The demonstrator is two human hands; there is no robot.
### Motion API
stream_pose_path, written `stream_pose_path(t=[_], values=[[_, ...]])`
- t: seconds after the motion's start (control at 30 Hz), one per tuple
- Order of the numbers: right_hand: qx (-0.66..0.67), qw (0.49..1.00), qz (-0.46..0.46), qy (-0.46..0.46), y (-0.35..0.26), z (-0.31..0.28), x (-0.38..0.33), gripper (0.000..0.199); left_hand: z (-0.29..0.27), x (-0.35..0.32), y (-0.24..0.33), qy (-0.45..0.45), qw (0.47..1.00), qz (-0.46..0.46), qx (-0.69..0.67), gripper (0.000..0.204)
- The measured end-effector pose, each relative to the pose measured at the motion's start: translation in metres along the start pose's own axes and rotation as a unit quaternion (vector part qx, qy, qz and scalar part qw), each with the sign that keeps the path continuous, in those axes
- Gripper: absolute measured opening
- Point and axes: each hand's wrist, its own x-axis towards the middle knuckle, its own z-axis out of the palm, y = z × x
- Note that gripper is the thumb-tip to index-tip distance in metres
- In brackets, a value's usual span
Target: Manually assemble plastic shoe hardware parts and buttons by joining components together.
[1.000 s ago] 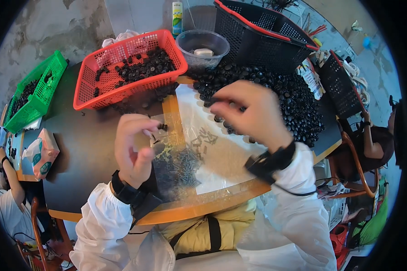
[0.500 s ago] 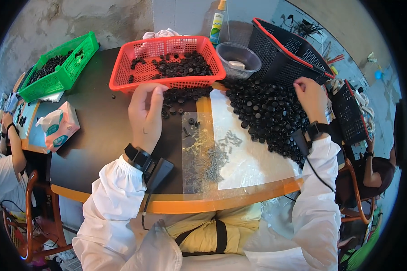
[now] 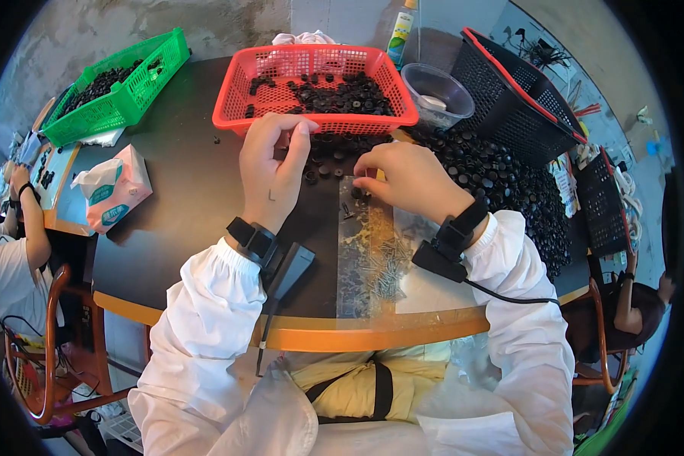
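My left hand [image 3: 273,171] is raised in front of the red basket [image 3: 224,120], thumb and forefinger drawn together; whatever lies between their tips is too small to make out. My right hand [image 3: 414,178] hovers over the far end of a clear plastic strip [image 3: 351,292], fingers curled in toward the thumb, and what they hold is hidden. Just below its thumb lie a small black round part [image 3: 358,193] and a black screw-like piece [image 3: 346,210]. Loose black caps [image 3: 501,171] form a large pile beside this hand. Thin metal pins [image 3: 386,266] are scattered nearer me.
The red basket holds black parts. Left of it are a green basket [image 3: 133,110] of black parts and a tissue pack [image 3: 118,190]. A clear tub [image 3: 441,95], a spray bottle [image 3: 401,34] and a black basket [image 3: 520,106] stand at the back right. Other people sit at both sides.
My right hand has moved left from the pile of black caps to above the plastic strip, nearer my left hand. The left hand stays pinched near the red basket. The whole view has shifted slightly.
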Motion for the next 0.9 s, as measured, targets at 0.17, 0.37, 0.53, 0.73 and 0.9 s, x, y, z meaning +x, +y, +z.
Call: stream_pose_path(t=[0.17,0.37,0.53,0.73,0.9], values=[[-0.044,0.99,-0.03,0.127,0.01,0.013,0.014,0.02,-0.001,0.0,-0.005,0.055,0.995,-0.071,-0.052,0.015],[-0.072,0.992,0.007,0.104,0.004,0.017,0.034,0.024,-0.002,0.001,-0.003,0.076,0.989,-0.091,-0.085,0.011],[-0.146,0.984,-0.036,0.093,0.008,0.019,0.037,0.025,0.0,0.0,0.0,0.042,0.994,-0.078,-0.06,0.01],[-0.119,0.985,-0.048,0.114,0.008,0.005,0.027,0.022,0.001,-0.003,0.011,-0.074,0.994,-0.018,-0.073,0.009],[0.094,0.99,-0.007,0.103,0.0,-0.032,-0.009,0.026,0.01,-0.013,0.029,-0.382,0.912,0.148,0.006,0.01]])
